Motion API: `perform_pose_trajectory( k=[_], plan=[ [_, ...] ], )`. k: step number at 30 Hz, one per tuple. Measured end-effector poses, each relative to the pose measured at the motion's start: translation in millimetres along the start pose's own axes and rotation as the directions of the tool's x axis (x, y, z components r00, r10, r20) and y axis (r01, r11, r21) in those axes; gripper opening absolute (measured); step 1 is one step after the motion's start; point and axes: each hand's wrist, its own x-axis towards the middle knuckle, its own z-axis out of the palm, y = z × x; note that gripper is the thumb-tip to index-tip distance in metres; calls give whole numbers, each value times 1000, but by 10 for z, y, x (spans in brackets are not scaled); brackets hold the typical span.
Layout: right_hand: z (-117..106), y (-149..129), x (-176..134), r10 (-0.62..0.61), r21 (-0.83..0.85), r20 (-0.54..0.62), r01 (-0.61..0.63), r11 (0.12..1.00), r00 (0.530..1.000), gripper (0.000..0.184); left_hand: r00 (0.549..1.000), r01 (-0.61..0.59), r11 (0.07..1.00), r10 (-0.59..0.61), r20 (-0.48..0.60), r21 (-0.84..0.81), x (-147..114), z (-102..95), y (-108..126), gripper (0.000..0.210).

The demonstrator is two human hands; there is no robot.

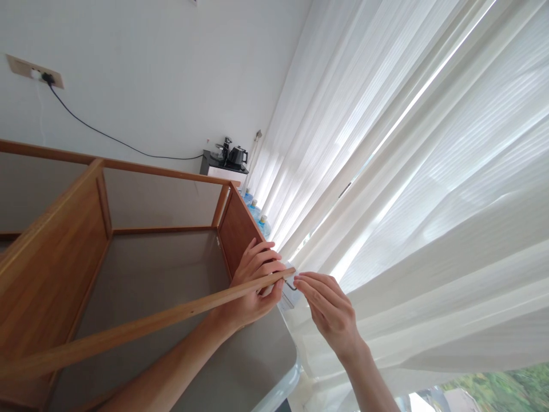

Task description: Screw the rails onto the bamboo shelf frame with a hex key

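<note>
My left hand (253, 280) is wrapped round the end of a long wooden rail (171, 316), fingers above it and thumb below. The rail slants across the near side of a wooden frame (167, 172) with panels. In a pinch, the fingertips of my right hand (328, 306) hold the end of a small bent metal hex key (290, 285). The key's other end meets the rail's end beside my left thumb. Whether it sits in a screw cannot be made out. Behind my left hand stands a reddish-brown wooden end panel (241, 232).
White sheer curtains (412, 189) hang along the right. Large blue water bottles (263, 225) line the curtain's foot. A black kettle (237, 155) stands on a small cabinet (223, 169) at the back. A dark cord (111, 137) runs to a wall socket (26, 68). A grey-white rounded surface (257, 355) lies below my hands.
</note>
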Motion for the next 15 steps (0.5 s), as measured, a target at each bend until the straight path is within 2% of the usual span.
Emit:
perform_pose_trajectory(
  k=[7, 11, 15],
  plan=[
    [-230, 56, 152, -183, -183, 173, 214, 960, 968, 51, 1000, 12, 1000, -12, 0, -5, -20, -5, -4, 31],
    [-293, 61, 270, -265, -246, 208, 312, 918, 942, 44, 1000, 19, 1000, -19, 5, -10, -31, -8, -6, 31],
    [-292, 51, 277, -307, -284, 202, 356, 890, 930, 40, 1000, 19, 1000, -19, 7, -13, -40, -2, -8, 33]
  ],
)
